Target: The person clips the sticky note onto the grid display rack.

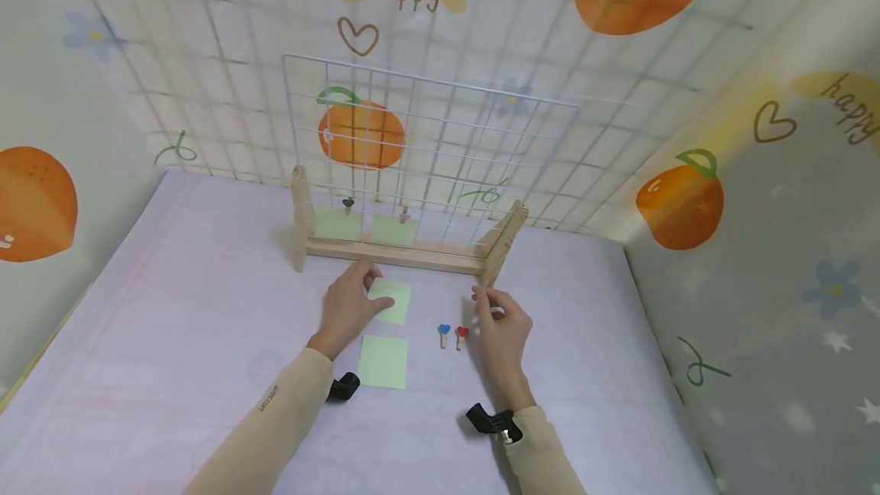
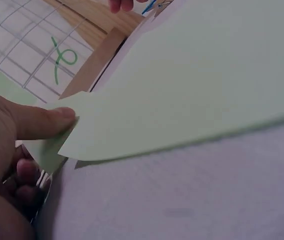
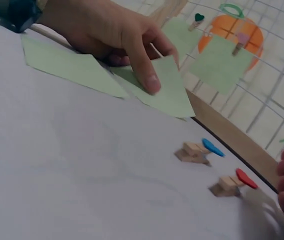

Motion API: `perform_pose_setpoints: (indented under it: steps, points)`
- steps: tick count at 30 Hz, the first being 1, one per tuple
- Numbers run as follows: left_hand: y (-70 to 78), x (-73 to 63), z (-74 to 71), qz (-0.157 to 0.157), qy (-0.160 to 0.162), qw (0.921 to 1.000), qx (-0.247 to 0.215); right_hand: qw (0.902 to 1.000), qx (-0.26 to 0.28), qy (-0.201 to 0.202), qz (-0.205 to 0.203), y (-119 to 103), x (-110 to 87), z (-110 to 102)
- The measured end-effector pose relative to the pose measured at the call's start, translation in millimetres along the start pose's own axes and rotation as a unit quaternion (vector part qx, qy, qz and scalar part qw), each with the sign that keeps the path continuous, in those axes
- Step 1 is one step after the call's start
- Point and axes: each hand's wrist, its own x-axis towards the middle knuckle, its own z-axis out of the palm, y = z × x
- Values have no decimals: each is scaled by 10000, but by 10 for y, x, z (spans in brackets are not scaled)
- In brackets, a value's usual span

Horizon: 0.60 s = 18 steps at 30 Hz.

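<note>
My left hand (image 1: 349, 304) pinches a pale green paper note (image 1: 399, 302), thumb on top and fingers underneath, just in front of the wire grid stand. A second green note (image 1: 383, 362) lies flat on the table nearer to me. My right hand (image 1: 505, 327) hovers by the stand's right foot, its fingers loosely curled, with nothing visible in them. To the left of that hand lie two small wooden clips, one with a blue heart (image 3: 213, 147) and one with a red heart (image 3: 246, 178).
The white wire grid (image 1: 440, 121) stands upright in a wooden base (image 1: 399, 254). Two green notes hang low on it, the left (image 1: 337, 224) by a dark green heart clip (image 3: 198, 20), the right (image 3: 222, 62) by a pink-topped clip (image 3: 240, 41). Printed curtains (image 1: 756, 289) surround the table (image 1: 206, 289).
</note>
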Motion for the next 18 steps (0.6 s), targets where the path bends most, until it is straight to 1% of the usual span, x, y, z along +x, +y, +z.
perform_pose_setpoints:
  steps: [3,5,7,9,12,16,18]
  points:
    - [-12,2,-30,51,-134,9972,-730,9994,187,-253,148,24,-5,-34]
    - [-19,4,-24,57,-200,9926,-1194,9981,306,-455,273,46,-10,-78]
    - [-12,9,-29,47,-162,9883,-1518,9966,335,-666,357,60,-11,-119]
    - [-1,12,-37,18,-86,9863,-1646,9948,293,-900,374,74,-4,-154]
    - [23,13,-53,-57,17,9829,-1839,9900,135,-1357,369,92,4,-216]
    - [26,10,-50,-140,7,9779,-2087,9794,84,-1988,350,119,18,-320]
    - [19,6,-45,-111,21,9761,-2171,9729,88,-2289,330,119,28,-372]
